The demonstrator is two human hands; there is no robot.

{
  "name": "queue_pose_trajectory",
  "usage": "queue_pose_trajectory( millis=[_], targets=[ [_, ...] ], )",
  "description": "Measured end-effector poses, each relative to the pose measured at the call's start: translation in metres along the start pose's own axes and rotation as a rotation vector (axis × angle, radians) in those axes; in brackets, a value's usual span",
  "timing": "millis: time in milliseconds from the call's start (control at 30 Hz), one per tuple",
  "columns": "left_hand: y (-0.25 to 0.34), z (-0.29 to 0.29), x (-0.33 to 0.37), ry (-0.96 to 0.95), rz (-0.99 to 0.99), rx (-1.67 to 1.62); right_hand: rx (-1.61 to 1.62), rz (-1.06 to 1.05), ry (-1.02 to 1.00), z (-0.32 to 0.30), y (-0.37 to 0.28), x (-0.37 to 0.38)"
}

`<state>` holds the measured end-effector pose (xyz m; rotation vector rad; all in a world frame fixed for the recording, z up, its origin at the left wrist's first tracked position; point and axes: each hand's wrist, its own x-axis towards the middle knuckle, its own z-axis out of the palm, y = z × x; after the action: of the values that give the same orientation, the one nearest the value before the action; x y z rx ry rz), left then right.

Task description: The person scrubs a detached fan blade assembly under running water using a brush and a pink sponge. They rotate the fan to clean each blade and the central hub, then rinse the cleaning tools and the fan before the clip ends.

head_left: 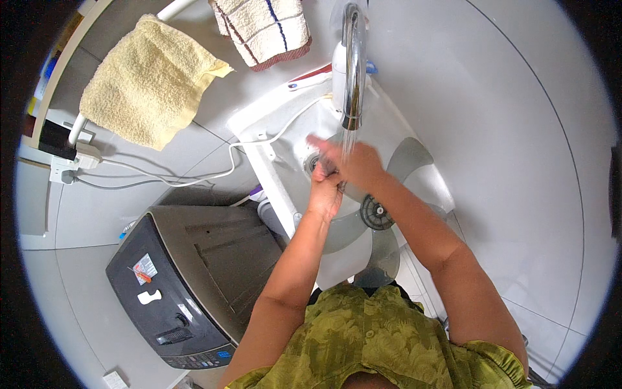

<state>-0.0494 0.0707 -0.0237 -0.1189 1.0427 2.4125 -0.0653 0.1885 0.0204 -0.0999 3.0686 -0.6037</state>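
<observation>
Water runs from the chrome faucet (352, 71) onto my two hands above the white sink (262, 172). My right hand (363, 163) is smeared by motion, its fingers pointing left across the stream. Just below and left of it, my left hand (327, 194) has its fingers curled, partly hidden behind the right; what they close on cannot be made out. A grey translucent fan blade set (405, 155) lies across the sink under my hands and forearms. Its round ribbed hub (377, 212) shows between my forearms, and one blade reaches toward my body.
A dark washing machine (220, 259) stands left of the sink. White cords (214, 175) run from wall sockets (63, 170) to the faucet base. A yellow towel (152, 81) and a striped towel (265, 29) hang at upper left. Grey tiled wall (505, 129) rises on the right.
</observation>
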Motion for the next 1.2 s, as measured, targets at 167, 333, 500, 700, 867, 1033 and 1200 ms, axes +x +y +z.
queue_pose_trajectory(
  millis=[167, 333, 500, 700, 867, 1033, 1200],
  targets=[
    [0.005, 0.014, -0.001, 0.086, -0.019, -0.021, 0.046, -0.138, 0.089, -0.011, -0.010, -0.012],
    [0.005, 0.014, -0.001, 0.038, 0.019, -0.010, 0.020, 0.285, -0.099, -0.033, 0.003, 0.006],
    [0.001, -0.006, -0.002, -0.015, -0.062, -0.024, 0.132, -0.122, 0.081, -0.007, -0.016, -0.020],
    [0.006, 0.004, -0.007, 0.056, -0.043, -0.032, -0.011, -0.095, 0.110, -0.010, -0.012, -0.011],
    [0.002, -0.004, -0.012, 0.045, -0.010, -0.128, 0.035, 0.076, 0.018, -0.009, -0.007, -0.008],
    [0.014, -0.006, -0.030, 0.120, 0.108, -0.320, 0.496, 0.360, 0.652, -0.026, 0.009, -0.037],
    [0.019, -0.005, -0.032, 0.197, 0.186, -0.356, 0.379, 0.637, 0.549, -0.004, 0.037, -0.080]
  ],
)
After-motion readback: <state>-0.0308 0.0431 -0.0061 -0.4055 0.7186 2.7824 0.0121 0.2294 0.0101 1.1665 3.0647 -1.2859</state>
